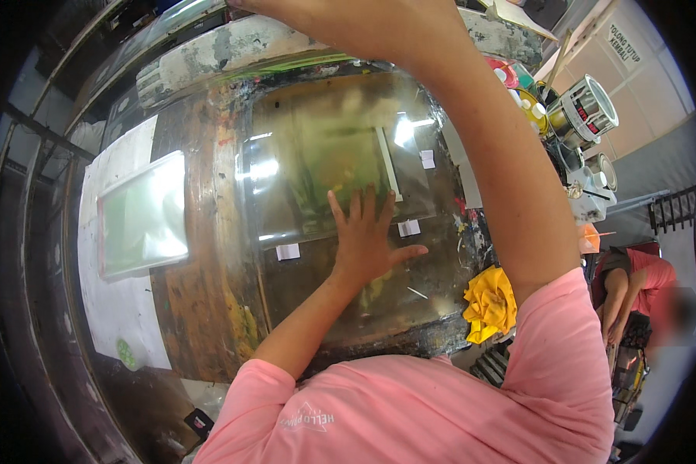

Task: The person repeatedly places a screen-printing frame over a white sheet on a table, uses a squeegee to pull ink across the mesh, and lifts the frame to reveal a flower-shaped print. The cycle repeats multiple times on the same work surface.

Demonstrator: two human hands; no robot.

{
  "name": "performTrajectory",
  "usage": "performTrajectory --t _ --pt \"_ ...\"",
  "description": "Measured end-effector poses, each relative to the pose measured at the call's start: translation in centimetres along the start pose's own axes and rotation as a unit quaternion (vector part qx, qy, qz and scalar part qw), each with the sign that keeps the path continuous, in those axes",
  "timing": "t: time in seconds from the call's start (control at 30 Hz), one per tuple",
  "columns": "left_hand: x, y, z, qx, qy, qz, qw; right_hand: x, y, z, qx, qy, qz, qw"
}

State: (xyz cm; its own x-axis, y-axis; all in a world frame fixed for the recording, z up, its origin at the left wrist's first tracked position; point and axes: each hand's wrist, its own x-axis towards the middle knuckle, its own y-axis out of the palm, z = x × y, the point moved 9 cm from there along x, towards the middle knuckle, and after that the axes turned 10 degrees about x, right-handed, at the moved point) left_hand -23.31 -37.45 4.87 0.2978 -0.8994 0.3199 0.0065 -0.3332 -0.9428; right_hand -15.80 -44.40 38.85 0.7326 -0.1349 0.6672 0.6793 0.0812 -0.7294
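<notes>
My left hand (pixel 363 236) lies with fingers spread over the near edge of a clear plastic sheet (pixel 336 155) on a dark, glossy work surface (pixel 379 305). Several small white tabs (pixel 288 251) sit along the sheet's edges, and a narrow white strip (pixel 389 164) lies on its right part. Stretched across the far side, my right arm leads to my right hand (pixel 325 19) at the top border; its fingers are cut off by the picture's edge. Behind the sheet runs a paint-stained pale beam (pixel 232 50).
To the left, a stack of clear sheets (pixel 143 216) rests on white paper (pixel 127 313), near a round green item (pixel 127 353). A crumpled yellow cloth (pixel 491 304) lies by the right edge. Paint cans (pixel 588 112) stand far right; another person (pixel 638 290) sits beyond.
</notes>
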Motion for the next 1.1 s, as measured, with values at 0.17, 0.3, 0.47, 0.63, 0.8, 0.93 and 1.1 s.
performTrajectory --t 0.17,0.3,0.47,0.63,0.8,0.93,1.1 --pt "-0.7 0.2 0.1 -0.028 0.002 -0.026 0.999 0.1 1.5 -1.0 -0.022 0.027 0.019 0.999" --pt "-0.9 -0.2 0.1 -0.059 0.009 -0.059 0.996 -0.3 1.4 -0.3 0.037 0.028 0.005 0.999" --pt "-1.2 -7.4 7.0 -0.181 -0.12 -0.141 0.966 -1.9 0.9 -0.4 0.016 0.067 -0.034 0.997" --pt "-4.7 -14.6 18.4 -0.53 -0.262 -0.176 0.787 -9.7 4.4 1.9 -0.057 0.012 -0.009 0.998" --pt "-9.4 -9.9 17.1 -0.321 -0.282 -0.05 0.903 -19.7 12.0 0.7 0.108 0.023 0.268 0.957" --pt "-12.6 -6.5 16.7 -0.021 -0.266 -0.047 0.963 -24.9 15.3 0.9 0.165 0.092 0.315 0.93" --pt "-13.5 -4.6 17.2 -0.046 -0.261 -0.042 0.963 -27.8 16.6 2.0 0.102 0.075 0.265 0.956"
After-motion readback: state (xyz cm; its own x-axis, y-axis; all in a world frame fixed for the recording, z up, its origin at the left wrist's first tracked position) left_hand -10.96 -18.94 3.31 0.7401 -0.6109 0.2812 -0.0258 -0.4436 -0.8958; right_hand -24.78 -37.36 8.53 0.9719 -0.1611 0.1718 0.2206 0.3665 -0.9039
